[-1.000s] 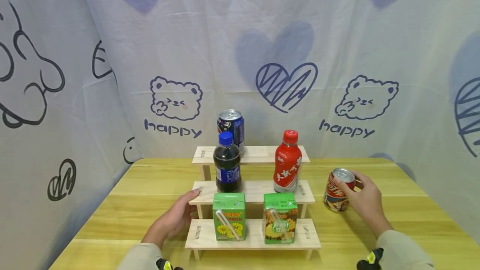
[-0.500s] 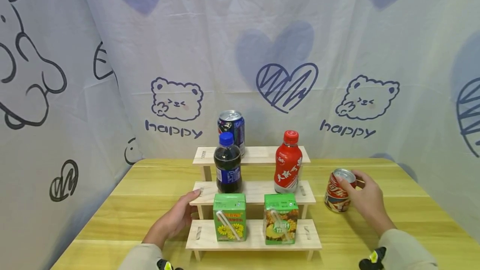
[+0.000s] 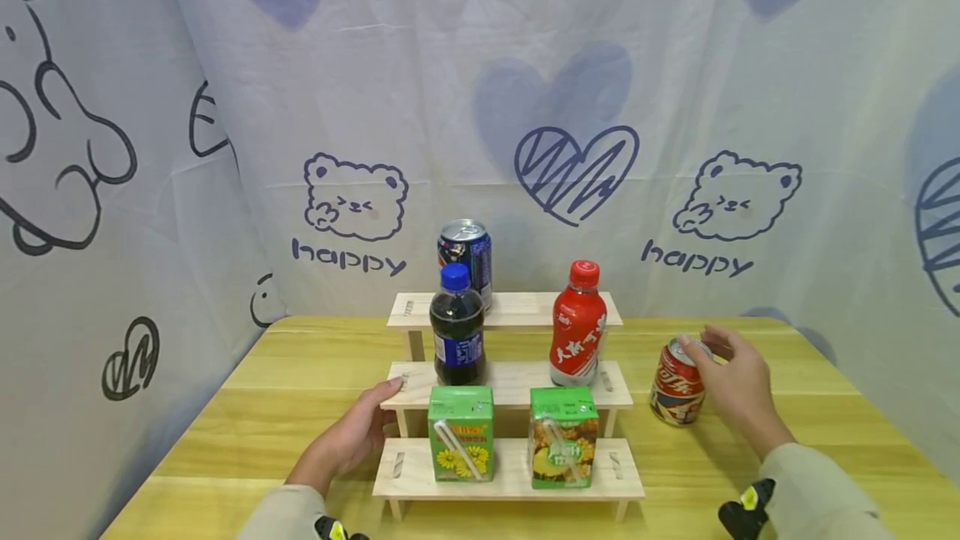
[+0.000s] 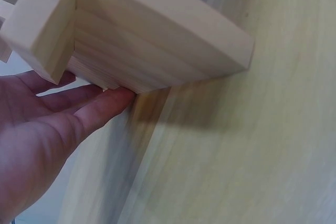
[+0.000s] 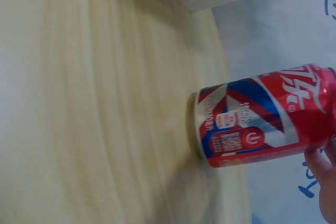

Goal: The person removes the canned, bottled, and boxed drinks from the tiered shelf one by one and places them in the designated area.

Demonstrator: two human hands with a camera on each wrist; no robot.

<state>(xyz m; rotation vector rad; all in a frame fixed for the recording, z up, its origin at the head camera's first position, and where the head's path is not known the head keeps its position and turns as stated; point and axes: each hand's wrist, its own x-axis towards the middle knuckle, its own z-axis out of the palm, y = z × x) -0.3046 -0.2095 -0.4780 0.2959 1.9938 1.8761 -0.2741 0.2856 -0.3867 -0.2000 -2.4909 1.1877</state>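
Note:
On the table at right stands a red cola can (image 3: 677, 390), upright. My right hand (image 3: 738, 386) holds it near the top, thumb over the rim and fingers behind; the right wrist view shows fingertips (image 5: 318, 163) against the can's upper side. A three-tier wooden display rack (image 3: 510, 469) sits in the middle. With my left hand (image 3: 348, 436) I grip the left end of its middle tier, one digit on top and others below. The left wrist view shows those fingers (image 4: 107, 107) against the wood (image 4: 152, 45).
Two green drink cartons (image 3: 461, 436) occupy the bottom tier. A dark cola bottle (image 3: 457, 340) and a red bottle (image 3: 577, 336) stand on the middle one. Behind, a blue can (image 3: 476, 261) is on the top tier. A printed cloth (image 3: 450, 107) hangs behind the table (image 3: 247, 407).
The can's label has turned slightly while its base stays in place. My right hand has shifted up, its thumb now on the rim and its fingers raised. The left hand holds still.

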